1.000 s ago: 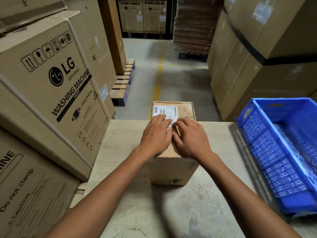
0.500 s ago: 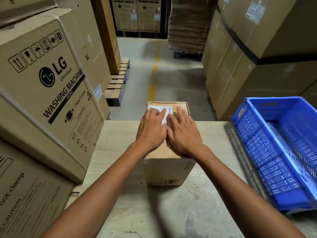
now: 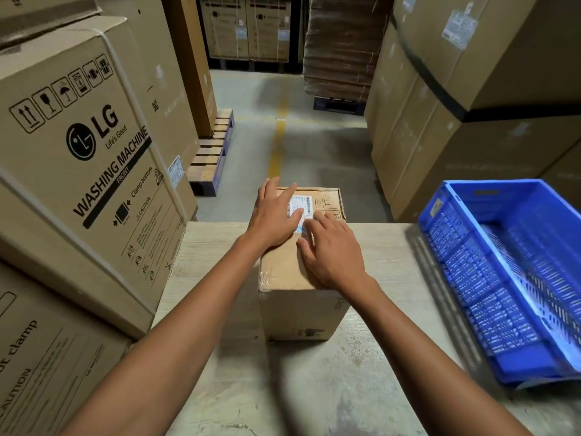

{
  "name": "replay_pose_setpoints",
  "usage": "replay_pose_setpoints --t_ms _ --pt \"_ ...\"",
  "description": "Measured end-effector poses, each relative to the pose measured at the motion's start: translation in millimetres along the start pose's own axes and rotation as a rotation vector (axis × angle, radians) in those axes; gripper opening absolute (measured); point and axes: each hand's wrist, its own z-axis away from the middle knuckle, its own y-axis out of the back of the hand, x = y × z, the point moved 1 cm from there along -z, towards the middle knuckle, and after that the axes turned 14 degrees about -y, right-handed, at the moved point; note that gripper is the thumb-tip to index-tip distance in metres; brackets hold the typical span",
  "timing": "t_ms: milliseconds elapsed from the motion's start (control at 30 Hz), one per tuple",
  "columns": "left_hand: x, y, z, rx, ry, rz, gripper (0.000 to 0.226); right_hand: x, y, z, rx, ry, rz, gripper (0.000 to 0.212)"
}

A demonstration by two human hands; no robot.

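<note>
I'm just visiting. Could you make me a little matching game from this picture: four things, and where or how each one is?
Things:
1 small cardboard box
2 white label
3 blue crate
4 left hand

Places:
a) right side of the table
b) flat on the box top, fingers straight
c) middle of the table
d) stuck on the box top

Pairs: 1-c, 2-d, 3-a, 4-b.

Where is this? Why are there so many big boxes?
Probably a warehouse: stacked washing machine cartons beside a concrete aisle with a yellow line, a wooden pallet, and a small box with a shipping label on the table.
</note>
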Motion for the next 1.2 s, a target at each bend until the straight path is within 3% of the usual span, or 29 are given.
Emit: replay_pose_setpoints --t_ms 167,300,400,467,533,600,700,800,867,1033,1200 --pt "-19.1 -1.9 -8.4 0.016 0.108 0.245 0.079 -32.2 -4.4 35.6 -0.067 -0.141 -0.059 0.055" --pt "-21.2 -4.9 -10.9 0.070 0.131 0.235 0.071 -37.7 -10.4 47.4 0.024 -0.150 -0.063 0.055" --pt "-17.4 -9.7 -7.9 0.313 0.224 0.294 0.044 -11.0 -3.0 30.9 0.107 0.001 -0.118 0.048" --pt "-11.4 -14.0 -3.0 0.494 0.384 0.334 0.027 13.6 5.3 12.3 0.049 0.060 -0.132 0.046" --pt "-5.4 -17.8 0.4 0.605 0.521 0.358 0.020 36.4 10.8 -3.1 -0.004 -0.017 -0.133 0.046" --pt "0.4 -20.4 0.7 0.681 0.607 0.388 0.020 50.6 12.0 -9.9 0.047 -0.169 -0.130 0.047" --pt "5.4 -23.4 0.0 0.764 0.627 0.465 0.036 48.6 14.1 -2.9 0.182 -0.418 -0.180 0.051" --pt "4.1 -27.7 2.3 0.738 0.669 0.623 0.061 40.4 9.1 7.5 0.193 -0.673 -0.425 0.058" --pt "0.8 -29.8 4.7 0.711 0.759 0.688 0.068 38.6 1.1 14.3 0.177 -0.749 -0.644 0.053" --pt "16.7 -22.0 16.3 0.641 0.801 0.612 0.055 50.3 -9.0 36.9 0.232 -0.735 -1.058 0.043" --pt "51.9 -37.8 39.4 0.439 0.693 0.520 0.063 98.8 8.4 44.1 0.174 -0.678 -1.276 0.049"
